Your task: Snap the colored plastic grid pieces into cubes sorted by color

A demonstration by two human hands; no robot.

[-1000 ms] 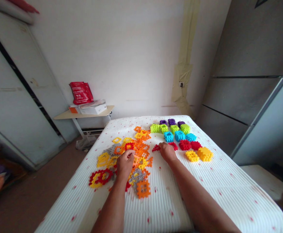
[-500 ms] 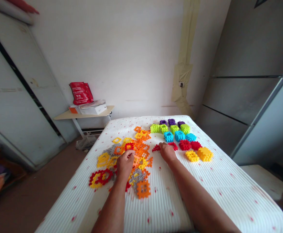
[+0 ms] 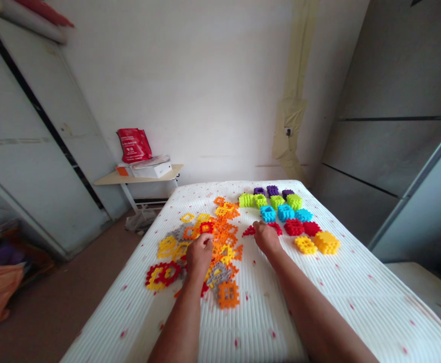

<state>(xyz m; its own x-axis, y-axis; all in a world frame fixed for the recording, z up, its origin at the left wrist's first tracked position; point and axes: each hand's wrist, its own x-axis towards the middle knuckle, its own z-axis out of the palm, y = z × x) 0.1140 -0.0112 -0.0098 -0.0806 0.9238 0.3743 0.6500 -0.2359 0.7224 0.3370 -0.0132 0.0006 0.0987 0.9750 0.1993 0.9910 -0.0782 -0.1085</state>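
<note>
My left hand hovers at the heap of flat interlocking plastic pieces, its fingers curled together; whatever they may hold is hidden. Just beyond its fingertips lies a red square piece, amid orange pieces, yellow pieces and grey pieces. On the right, my right hand has its fingers closed down on a red interlocking piece. Another red piece shows just past that hand. Beside it stand red stacks, with blue stacks behind and yellow stacks nearer.
Green stacks and purple stacks stand toward the far edge of the bed-like white quilted surface. A small table with a red bag and a white box is at the back left. Grey cabinets rise on the right.
The whole view has shifted slightly, so everything sits a little farther right. Both hands keep nearly the same places among the pieces.
</note>
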